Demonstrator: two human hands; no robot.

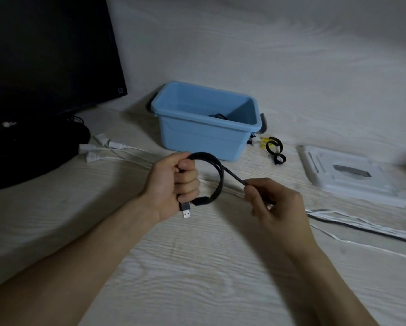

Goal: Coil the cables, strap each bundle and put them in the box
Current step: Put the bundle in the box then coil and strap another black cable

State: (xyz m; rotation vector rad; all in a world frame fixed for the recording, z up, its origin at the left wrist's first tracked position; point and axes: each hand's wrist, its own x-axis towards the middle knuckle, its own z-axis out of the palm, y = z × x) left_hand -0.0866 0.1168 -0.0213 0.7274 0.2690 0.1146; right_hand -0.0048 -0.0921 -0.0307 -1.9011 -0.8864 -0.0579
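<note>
Coiling: left hand fisted round black cable loops; right hand pinches free run; next, strap, then box

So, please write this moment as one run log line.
step: coiling | left hand: holds black cable loops | right hand: pinches free end | box: open

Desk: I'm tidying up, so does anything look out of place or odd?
Mostly mid-job clutter: white cables loose left of the box, straps scattered to its right, lid off. Nothing looks damaged.
</note>
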